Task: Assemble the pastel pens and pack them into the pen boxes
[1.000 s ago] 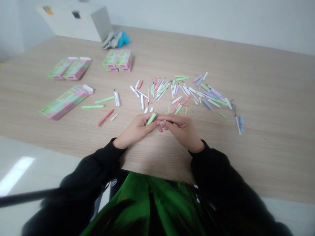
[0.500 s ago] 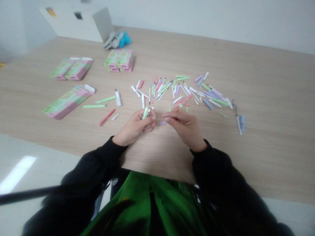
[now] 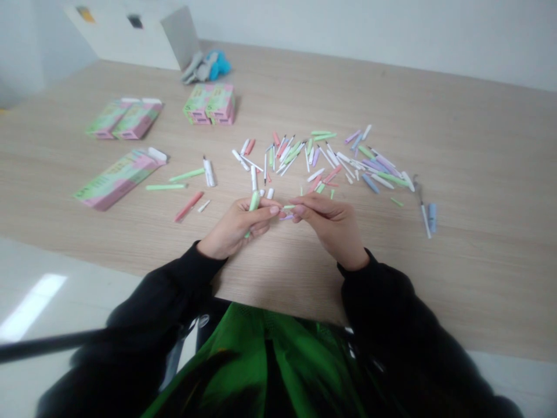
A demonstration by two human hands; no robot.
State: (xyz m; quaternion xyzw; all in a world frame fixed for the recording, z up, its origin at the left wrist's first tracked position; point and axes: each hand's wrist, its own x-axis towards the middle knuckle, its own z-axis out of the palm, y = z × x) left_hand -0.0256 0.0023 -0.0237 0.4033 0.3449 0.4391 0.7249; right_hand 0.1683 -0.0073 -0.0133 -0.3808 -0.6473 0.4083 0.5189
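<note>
My left hand (image 3: 243, 223) is closed around a light green pen barrel (image 3: 255, 201), which points up and away between thumb and fingers. My right hand (image 3: 324, 220) pinches a small thin green pen part (image 3: 288, 206), lying level toward the left fingertips. The two hands' fingertips nearly meet, and I cannot tell whether the left thumb and finger also grip this part. Just below it a thin purple piece (image 3: 286, 217) lies on the table. Beyond the hands, loose pen parts (image 3: 289, 152) in white, green, red and purple are spread, among them thin dark-tipped refills.
Green-and-pink boxes (image 3: 119, 179) lie at the left, with more boxes (image 3: 210, 104) stacked farther back. Nearer are a red pen barrel (image 3: 188, 206) and green barrels (image 3: 165, 187). Grey and blue cloth (image 3: 213, 67) rests by a white box (image 3: 130, 35). A refill (image 3: 425, 220) lies right.
My hands have come together at the fingertips. The green barrel in my left hand has tilted more upright, and the small green part now shows between the hands.
</note>
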